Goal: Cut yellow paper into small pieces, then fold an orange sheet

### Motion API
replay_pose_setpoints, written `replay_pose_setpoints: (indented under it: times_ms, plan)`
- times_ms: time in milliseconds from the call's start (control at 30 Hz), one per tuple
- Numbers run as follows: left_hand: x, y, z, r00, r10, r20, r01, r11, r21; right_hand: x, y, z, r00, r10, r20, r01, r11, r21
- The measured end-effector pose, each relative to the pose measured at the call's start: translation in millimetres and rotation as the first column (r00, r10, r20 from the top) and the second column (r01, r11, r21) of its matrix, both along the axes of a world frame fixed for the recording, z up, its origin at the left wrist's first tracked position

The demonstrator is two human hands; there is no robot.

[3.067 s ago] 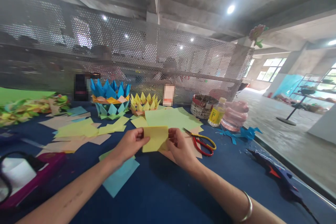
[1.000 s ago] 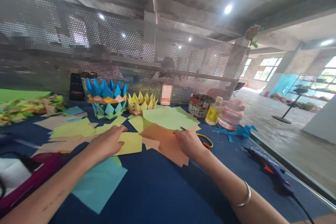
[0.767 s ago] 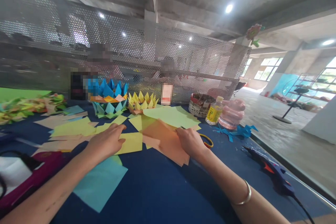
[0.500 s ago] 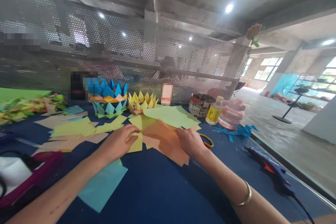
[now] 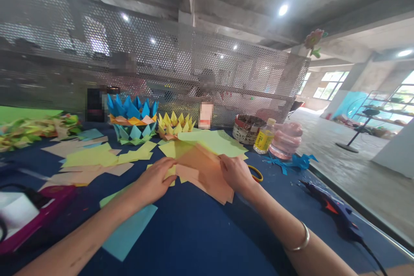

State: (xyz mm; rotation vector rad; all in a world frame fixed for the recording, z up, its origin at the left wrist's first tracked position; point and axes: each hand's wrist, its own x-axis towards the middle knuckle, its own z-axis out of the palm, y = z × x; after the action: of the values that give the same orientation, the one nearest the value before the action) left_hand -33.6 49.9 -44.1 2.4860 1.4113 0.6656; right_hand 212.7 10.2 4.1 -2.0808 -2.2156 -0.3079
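My left hand (image 5: 161, 179) is closed at the left edge of an orange sheet of paper (image 5: 197, 159), thumb and fingers pinching it. At the sheet's right side, my right hand (image 5: 236, 174) is closed on the paper too, fingertips curled and partly hidden. The sheet looks slightly blurred, above a loose pile of peach paper (image 5: 213, 187). Just beyond lies a pale green sheet (image 5: 213, 140). Yellow-handled scissors (image 5: 257, 174) sit beside my right hand, mostly covered. Under my left forearm lies a blue sheet (image 5: 131, 233).
Folded paper pieces, a blue-topped stack (image 5: 132, 112) and a yellow ring (image 5: 175, 125), stand behind the sheets. A woven basket (image 5: 247, 128), a yellow-labelled bottle (image 5: 264, 138) and a glue gun (image 5: 336, 209) are to the right. A magenta power strip (image 5: 42, 220) lies left.
My left hand has moved slightly right and closed in on the orange sheet's edge; it was more open over a yellow sheet before. My right hand has barely moved.
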Motion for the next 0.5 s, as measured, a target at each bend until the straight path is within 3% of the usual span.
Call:
replay_pose_setpoints:
  times_ms: [167,367,500]
  plan:
    - [0.8,6.8,-8.0,0.994,0.107,-0.028,-0.107,0.994,-0.006,-4.9,-2.4,0.1,1.0,0.007,-0.013,-0.008,1.0,-0.005]
    - [3.0,5.2,-10.7,0.996,0.071,-0.058,-0.07,0.997,0.008,-3.8,-2.2,-2.3,0.999,0.03,-0.036,-0.03,1.0,-0.008]
    - [2.6,2.6,-9.1,0.996,0.042,-0.079,-0.04,0.999,0.025,-4.7,-3.0,-7.4,0.988,0.138,-0.068,-0.14,0.99,-0.03]
